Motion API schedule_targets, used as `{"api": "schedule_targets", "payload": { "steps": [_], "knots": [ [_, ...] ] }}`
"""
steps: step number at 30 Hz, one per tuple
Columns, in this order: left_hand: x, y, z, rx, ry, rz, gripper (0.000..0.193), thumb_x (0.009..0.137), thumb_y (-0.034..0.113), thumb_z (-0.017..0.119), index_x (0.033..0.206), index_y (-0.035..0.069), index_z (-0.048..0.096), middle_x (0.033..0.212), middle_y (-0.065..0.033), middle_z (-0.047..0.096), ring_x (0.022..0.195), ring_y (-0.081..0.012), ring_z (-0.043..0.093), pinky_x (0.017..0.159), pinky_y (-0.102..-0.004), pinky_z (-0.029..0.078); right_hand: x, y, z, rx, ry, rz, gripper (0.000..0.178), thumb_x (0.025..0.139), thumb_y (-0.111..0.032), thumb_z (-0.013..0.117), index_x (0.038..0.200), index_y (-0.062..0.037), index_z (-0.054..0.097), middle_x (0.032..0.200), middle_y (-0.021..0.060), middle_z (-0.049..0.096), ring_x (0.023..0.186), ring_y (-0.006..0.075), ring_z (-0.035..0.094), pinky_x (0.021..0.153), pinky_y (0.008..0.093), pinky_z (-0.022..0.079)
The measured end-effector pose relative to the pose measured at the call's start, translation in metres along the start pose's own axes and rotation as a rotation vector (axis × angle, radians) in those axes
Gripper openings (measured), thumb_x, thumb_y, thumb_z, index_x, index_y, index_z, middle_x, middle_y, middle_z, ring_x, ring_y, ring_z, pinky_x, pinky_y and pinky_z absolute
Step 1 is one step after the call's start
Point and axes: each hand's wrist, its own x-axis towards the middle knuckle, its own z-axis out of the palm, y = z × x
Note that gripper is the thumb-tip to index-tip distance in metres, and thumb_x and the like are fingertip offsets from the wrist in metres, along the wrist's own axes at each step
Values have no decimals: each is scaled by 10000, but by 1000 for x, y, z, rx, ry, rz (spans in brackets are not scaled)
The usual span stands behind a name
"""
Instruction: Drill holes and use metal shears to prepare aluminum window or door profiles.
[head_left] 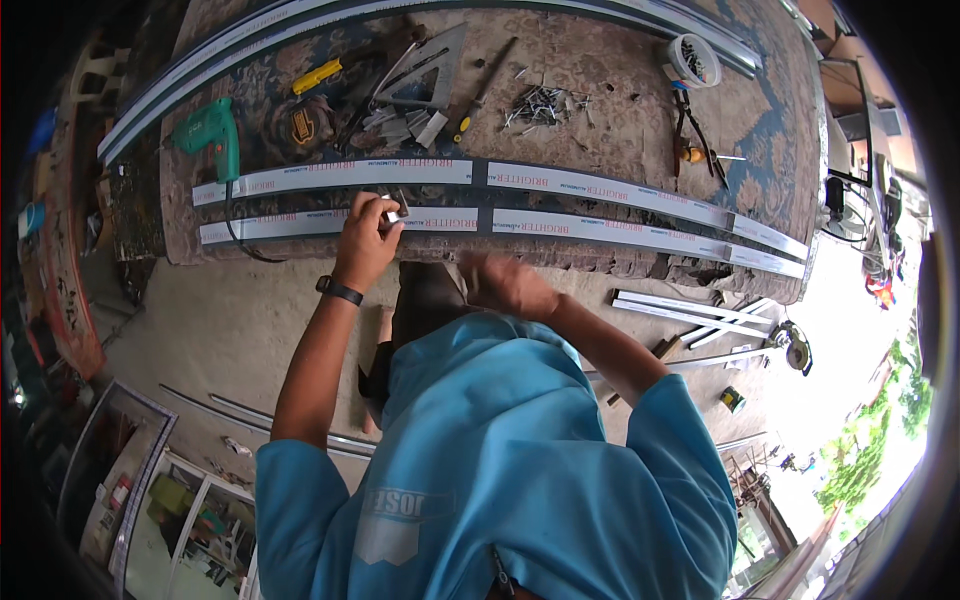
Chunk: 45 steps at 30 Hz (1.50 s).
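My left hand (369, 237), with a dark watch on the wrist, pinches a small silver metal piece (399, 208). It is above the nearer of two long aluminium profiles (590, 228), close to the table's front edge. The farther profile (590, 184) lies roughly parallel to it; both carry printed white film with a dark bare band near the middle. My right hand (508, 287) is in front of the table edge, close to my body. Motion blurs its fingers, so whether they hold anything does not show.
On the cloth-covered table lie a green power drill (222, 135), a tape measure (303, 122), a yellow-handled cutter (318, 76), a screwdriver (484, 92), a heap of rivets (547, 108), pliers (688, 130) and a white tub (692, 62). Cut profiles (690, 311) lie on the floor at right.
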Motion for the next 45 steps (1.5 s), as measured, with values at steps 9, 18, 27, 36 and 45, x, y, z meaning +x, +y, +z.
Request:
{"api": "schedule_targets", "payload": {
  "steps": [9, 18, 27, 36, 45],
  "knots": [
    [7, -1, -4, 82, -20, 93, 332, 786, 50, 829, 1068, 48, 654, 1300, -129, 616, 1124, -358, 660, 892, -421, 565, -2, -12, -19, -238, 368, -147, 581, 828, -146, 770, 1344, -27, 531, 1313, 177, 621, 1286, 368, 569, 1063, 480, 491],
    [16, 62, 15, -33, -139, 239, 460, 752, 86, 864, 1141, 56, 620, 1143, -129, 623, 1057, -366, 665, 868, -433, 564, 19, -1, -56, -408, 621, 100, 595, 792, -348, 823, 1300, -127, 604, 1214, 110, 589, 1163, 333, 546, 957, 492, 448],
    [37, 79, 39, -50, -267, 384, 463, 741, 77, 854, 1142, 60, 623, 1112, -132, 590, 1046, -380, 641, 872, -440, 552, 17, -3, -58, -362, 641, 165, 609, 787, -361, 836, 1262, -80, 578, 1225, 136, 595, 1179, 361, 542, 985, 525, 451],
    [37, 52, 1, -52, -89, 199, 409, 788, 140, 871, 1105, 50, 629, 1077, -93, 602, 884, -242, 650, 747, -353, 557, -9, 1, -19, -313, 178, -256, 637, 826, -242, 777, 1335, 27, 503, 1522, 224, 484, 1490, 382, 385, 1269, 486, 274],
    [35, 54, 4, -51, -141, 223, 529, 759, 153, 891, 1185, 57, 592, 1066, -109, 612, 881, -268, 638, 786, -392, 550, -9, -9, -36, -260, 379, -231, 555, 754, -189, 821, 1212, -6, 567, 1332, 202, 582, 1242, 369, 564, 1046, 487, 477]
  ]
}}
